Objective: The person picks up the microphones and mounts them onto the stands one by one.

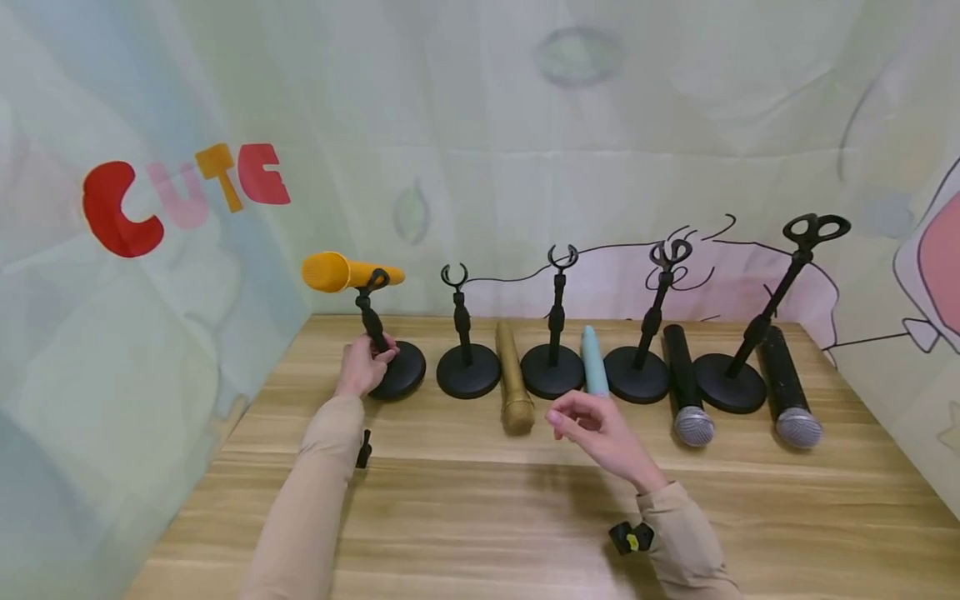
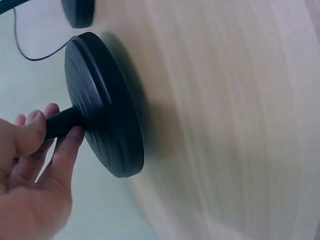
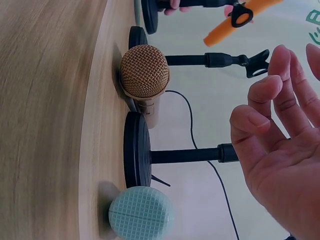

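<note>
My left hand [image 1: 362,367] grips the black pole of the leftmost microphone stand [image 1: 405,372], thumb and fingers round it just above the round base [image 2: 107,110]. In that stand's clip lies an orange microphone [image 1: 327,272], its head pointing left. My right hand [image 1: 600,429] hovers over the table with loosely curled fingers and nothing in them. It overlaps the lower part of a light blue microphone [image 1: 594,362] in the head view; the right wrist view shows that microphone's round head [image 3: 141,214]. A gold microphone [image 1: 513,375] lies just left of this hand.
Several more black stands with vacant clips line the back, among them the second stand [image 1: 468,371] and a taller one at far right [image 1: 731,383]. Two black microphones with silver heads, one nearer [image 1: 693,425] and one farther right [image 1: 798,427], lie between and beside stands on the wooden table [image 1: 480,517].
</note>
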{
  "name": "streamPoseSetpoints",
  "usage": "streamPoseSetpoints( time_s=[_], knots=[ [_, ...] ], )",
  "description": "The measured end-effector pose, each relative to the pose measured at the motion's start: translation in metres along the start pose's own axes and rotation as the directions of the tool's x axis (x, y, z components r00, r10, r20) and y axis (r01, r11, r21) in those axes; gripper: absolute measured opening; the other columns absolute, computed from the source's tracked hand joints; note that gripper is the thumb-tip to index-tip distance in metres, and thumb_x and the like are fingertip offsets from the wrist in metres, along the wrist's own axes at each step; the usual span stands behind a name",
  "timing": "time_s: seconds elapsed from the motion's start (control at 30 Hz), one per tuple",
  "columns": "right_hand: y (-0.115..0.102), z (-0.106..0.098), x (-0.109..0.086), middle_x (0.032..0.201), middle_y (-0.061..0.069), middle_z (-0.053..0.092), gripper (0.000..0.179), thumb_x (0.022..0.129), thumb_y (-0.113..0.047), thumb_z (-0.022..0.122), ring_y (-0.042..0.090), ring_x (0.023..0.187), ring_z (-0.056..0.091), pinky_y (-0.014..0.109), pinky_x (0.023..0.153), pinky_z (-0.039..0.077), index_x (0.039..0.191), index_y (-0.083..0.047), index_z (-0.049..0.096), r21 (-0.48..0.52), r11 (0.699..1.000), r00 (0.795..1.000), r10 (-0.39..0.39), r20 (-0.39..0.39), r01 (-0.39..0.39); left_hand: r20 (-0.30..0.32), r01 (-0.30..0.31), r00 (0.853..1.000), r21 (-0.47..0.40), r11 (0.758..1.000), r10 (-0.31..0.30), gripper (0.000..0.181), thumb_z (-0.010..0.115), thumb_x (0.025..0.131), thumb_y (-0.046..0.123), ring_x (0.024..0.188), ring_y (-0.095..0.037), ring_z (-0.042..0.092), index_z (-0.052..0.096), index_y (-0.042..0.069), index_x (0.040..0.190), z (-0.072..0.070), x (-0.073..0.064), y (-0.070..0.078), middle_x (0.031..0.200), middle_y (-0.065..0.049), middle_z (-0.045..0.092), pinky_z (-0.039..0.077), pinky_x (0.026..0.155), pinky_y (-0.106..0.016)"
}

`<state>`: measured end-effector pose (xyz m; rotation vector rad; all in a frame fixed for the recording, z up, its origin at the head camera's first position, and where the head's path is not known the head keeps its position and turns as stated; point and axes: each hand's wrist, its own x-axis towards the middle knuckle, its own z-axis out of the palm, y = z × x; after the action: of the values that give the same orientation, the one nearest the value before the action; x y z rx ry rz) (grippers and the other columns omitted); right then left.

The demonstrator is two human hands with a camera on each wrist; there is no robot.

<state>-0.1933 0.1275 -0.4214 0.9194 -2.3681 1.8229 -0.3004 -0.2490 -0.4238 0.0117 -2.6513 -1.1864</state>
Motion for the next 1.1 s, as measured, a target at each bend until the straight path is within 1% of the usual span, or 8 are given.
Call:
streamPoseSetpoints(
  time_s=[0.07,0.23,0.37,0.47,0.7,0.93,1.03,1.1],
  knots=[
    [0.000,0.001,0.000,0.080,0.018,0.064,0.010,0.100,-0.006,0.059,0.013,0.072,0.061,0.026,0.062,0.051,0.097,0.000,0.066,0.000,1.000,1.000,-0.002,0.002,0.002,0.018,0.015,1.000,-0.002,1.000,-0.015,0.012,0.061,0.096,-0.001,0.106,-0.042,0.067,0.064,-0.007,0.106,0.002,0.000,-0.003,0.108,-0.029,0.071,0.047,0.104,-0.050],
    [-0.001,0.000,0.000,0.080,0.018,0.064,0.010,0.100,-0.006,0.059,0.007,0.072,0.060,0.026,0.062,0.051,0.097,-0.001,0.066,-0.001,1.000,1.000,0.006,0.004,-0.006,0.039,0.042,0.998,-0.002,0.999,-0.042,0.013,0.060,0.096,-0.003,0.108,-0.042,0.067,0.063,-0.008,0.108,0.004,0.001,-0.003,0.110,-0.030,0.070,0.048,0.103,-0.050],
    [-0.002,0.000,0.000,0.081,0.017,0.065,0.010,0.100,-0.007,0.059,0.007,0.073,0.061,0.027,0.063,0.052,0.097,-0.001,0.066,-0.006,1.000,1.000,0.016,0.000,-0.016,0.020,0.066,0.998,0.011,0.998,-0.066,0.014,0.059,0.096,-0.002,0.110,-0.043,0.065,0.064,-0.007,0.108,0.004,0.003,-0.003,0.112,-0.030,0.070,0.046,0.105,-0.050],
    [-0.002,0.000,0.000,0.081,0.016,0.065,0.009,0.100,-0.008,0.060,0.011,0.073,0.062,0.028,0.063,0.053,0.097,-0.002,0.067,-0.011,1.000,1.000,0.026,-0.002,-0.026,0.003,0.078,0.997,0.026,0.997,-0.078,0.014,0.059,0.096,0.000,0.111,-0.042,0.064,0.064,-0.006,0.108,0.005,0.004,-0.004,0.112,-0.029,0.070,0.044,0.105,-0.050],
    [-0.002,0.000,0.000,0.084,0.023,0.065,0.010,0.100,-0.007,0.061,0.008,0.074,0.062,0.026,0.063,0.052,0.098,-0.001,0.068,-0.010,0.999,0.999,0.034,0.006,-0.034,-0.018,0.077,0.997,0.019,0.997,-0.077,0.017,0.058,0.098,0.000,0.112,-0.042,0.066,0.064,-0.007,0.113,0.008,0.005,-0.007,0.114,-0.028,0.070,0.045,0.107,-0.049],
    [-0.001,0.000,0.000,0.083,0.018,0.065,0.009,0.100,-0.008,0.061,0.017,0.074,0.063,0.028,0.064,0.053,0.099,-0.002,0.068,-0.015,0.999,0.999,0.045,0.015,-0.045,-0.038,0.112,0.993,0.013,0.994,-0.111,0.019,0.059,0.099,0.003,0.116,-0.041,0.065,0.064,-0.006,0.114,0.010,0.005,-0.006,0.117,-0.028,0.070,0.045,0.108,-0.049],
    [-0.001,0.000,0.000,0.082,0.017,0.066,0.009,0.099,-0.008,0.062,0.019,0.074,0.064,0.028,0.064,0.053,0.100,-0.001,0.068,-0.014,0.999,0.999,0.041,0.019,-0.041,-0.048,0.112,0.993,0.013,0.994,-0.112,0.020,0.060,0.099,0.005,0.117,-0.042,0.064,0.063,-0.006,0.115,0.011,0.004,-0.006,0.118,-0.028,0.069,0.045,0.108,-0.050],
    [-0.001,0.000,0.000,0.082,0.017,0.066,0.009,0.099,-0.007,0.062,0.017,0.074,0.064,0.028,0.064,0.053,0.100,-0.001,0.068,-0.016,0.999,0.999,0.036,0.024,-0.036,-0.052,0.106,0.993,0.013,0.994,-0.105,0.020,0.060,0.100,0.006,0.117,-0.042,0.064,0.063,-0.005,0.115,0.012,0.003,-0.007,0.118,-0.029,0.069,0.045,0.107,-0.051]
  ],
)
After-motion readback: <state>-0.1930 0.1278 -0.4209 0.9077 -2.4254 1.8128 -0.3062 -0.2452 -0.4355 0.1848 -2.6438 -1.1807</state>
